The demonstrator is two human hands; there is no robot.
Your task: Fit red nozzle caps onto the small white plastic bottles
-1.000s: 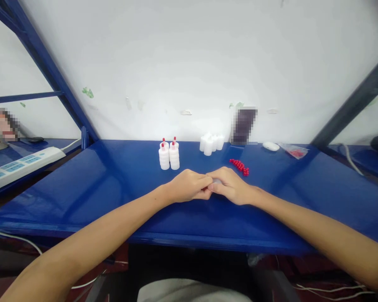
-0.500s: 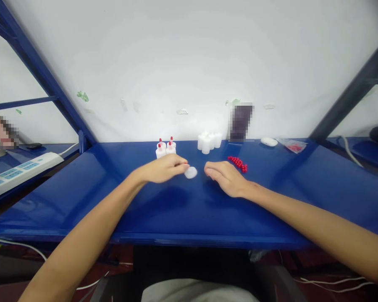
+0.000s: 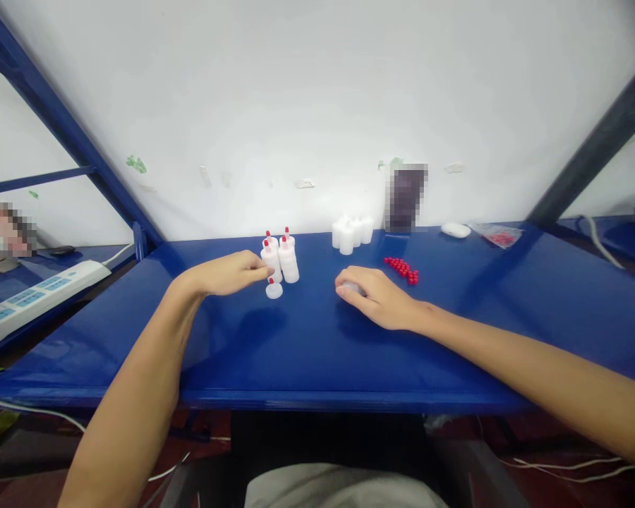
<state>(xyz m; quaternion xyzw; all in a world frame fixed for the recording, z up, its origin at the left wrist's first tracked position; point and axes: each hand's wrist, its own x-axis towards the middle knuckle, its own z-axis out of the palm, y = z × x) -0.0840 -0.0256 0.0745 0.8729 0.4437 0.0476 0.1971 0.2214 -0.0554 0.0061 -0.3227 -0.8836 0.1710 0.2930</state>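
Note:
My left hand (image 3: 225, 274) is curled, its pinched fingertips at the red cap of a small white bottle (image 3: 274, 289) low over the blue tabletop (image 3: 307, 353). Just behind it stands a cluster of capped white bottles (image 3: 283, 257). My right hand (image 3: 378, 298) rests on the table with its fingers closed over a white bottle (image 3: 352, 288), of which only a little shows. A pile of loose red caps (image 3: 401, 269) lies just beyond the right hand. A group of uncapped white bottles (image 3: 352, 233) stands by the wall.
A white oval object (image 3: 455, 229) and a clear bag with red pieces (image 3: 494, 238) lie at the back right. A blurred dark item (image 3: 406, 197) leans on the wall. A white power strip (image 3: 32, 293) sits on the left bench beside blue frame struts (image 3: 85, 141).
The hands were joined at the table's middle. The left hand then carried the capped bottle left to the capped cluster, while the right hand closed over another white bottle.

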